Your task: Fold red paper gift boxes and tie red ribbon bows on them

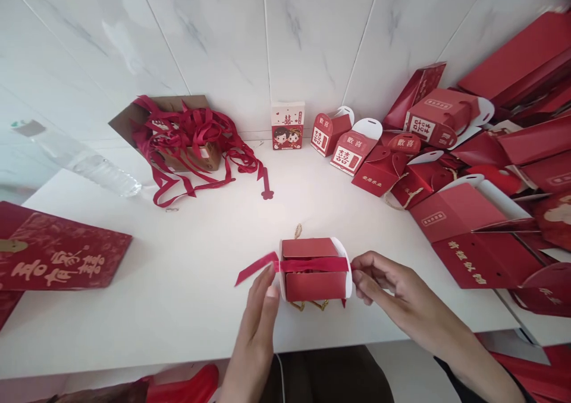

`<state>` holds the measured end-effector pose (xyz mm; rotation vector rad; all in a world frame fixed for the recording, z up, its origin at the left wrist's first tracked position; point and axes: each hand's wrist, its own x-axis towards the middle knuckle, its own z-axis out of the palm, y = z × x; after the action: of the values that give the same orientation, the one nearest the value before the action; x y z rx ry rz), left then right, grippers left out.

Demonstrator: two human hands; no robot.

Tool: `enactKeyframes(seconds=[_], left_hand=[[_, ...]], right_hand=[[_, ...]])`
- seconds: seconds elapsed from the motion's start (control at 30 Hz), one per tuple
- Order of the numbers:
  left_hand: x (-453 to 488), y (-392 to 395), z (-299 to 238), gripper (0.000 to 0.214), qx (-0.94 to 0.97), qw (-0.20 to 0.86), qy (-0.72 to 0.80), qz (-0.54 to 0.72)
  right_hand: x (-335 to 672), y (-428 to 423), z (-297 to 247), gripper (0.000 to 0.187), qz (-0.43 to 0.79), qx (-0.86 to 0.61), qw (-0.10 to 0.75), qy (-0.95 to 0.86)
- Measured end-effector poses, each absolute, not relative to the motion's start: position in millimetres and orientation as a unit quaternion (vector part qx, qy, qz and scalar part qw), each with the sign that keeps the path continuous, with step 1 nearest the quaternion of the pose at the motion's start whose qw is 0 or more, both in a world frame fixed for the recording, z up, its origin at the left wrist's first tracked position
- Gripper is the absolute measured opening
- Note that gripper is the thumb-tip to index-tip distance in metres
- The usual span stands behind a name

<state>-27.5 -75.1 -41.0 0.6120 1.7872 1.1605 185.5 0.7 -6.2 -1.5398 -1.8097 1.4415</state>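
A small red gift box (312, 285) lies at the front middle of the white table, its two top flaps nearly meeting and white rounded panels at its ends. Across the top runs a dark red ribbon (312, 264); its loose end sticks out to the left. My left hand (256, 314) is at the left end panel, fingertips and thumb closed against the box and touching the ribbon. At the opposite end, my right hand (381, 284) has thumb and fingers pinched together where the ribbon comes through; the ribbon inside the pinch is mostly hidden. Gold cord shows under the front edge.
A cardboard box (207, 156) spills tangled red ribbons at the back left, beside a lying plastic bottle (98, 165). Against the tiled wall stands a small printed box (288, 126). Many red gift boxes (459, 212) crowd the right side. A red bag (66, 251) lies left.
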Motion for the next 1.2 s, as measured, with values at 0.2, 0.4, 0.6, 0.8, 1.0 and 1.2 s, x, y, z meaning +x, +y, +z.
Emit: enactKeyframes(seconds=[0.2,0.4,0.6,0.8,1.0,1.2], left_hand=[[-27.3,-48.3,-42.4,0.044,0.500,0.369,0.588,0.518],[-27.1,-34.9,-50.1,0.050,0.544,0.318,0.593,0.501],[-12.9,-28.8,-58.4,0.051,0.559,0.216,0.633,0.491],[-9.5,-31.0,-68.2,0.051,0.616,0.135,0.636,0.445],[-10.1,-39.6,-59.8,0.050,0.629,0.193,0.630,0.412],[-8.7,-44.7,-65.5,0.035,0.656,0.165,0.628,0.385]], right_hand=[[176.7,-2.1,-9.9,0.036,0.485,-0.575,0.315,-0.578],[163.0,-7.5,-16.7,0.031,0.500,-0.550,0.343,-0.574],[154.0,-9.5,-17.8,0.029,0.504,-0.557,0.344,-0.563],[154.2,-9.9,-23.5,0.035,0.510,-0.564,0.385,-0.523],[151.8,-9.4,-32.4,0.037,0.480,-0.581,0.445,-0.484],[141.2,-11.6,-26.7,0.034,0.422,-0.602,0.418,-0.534]])
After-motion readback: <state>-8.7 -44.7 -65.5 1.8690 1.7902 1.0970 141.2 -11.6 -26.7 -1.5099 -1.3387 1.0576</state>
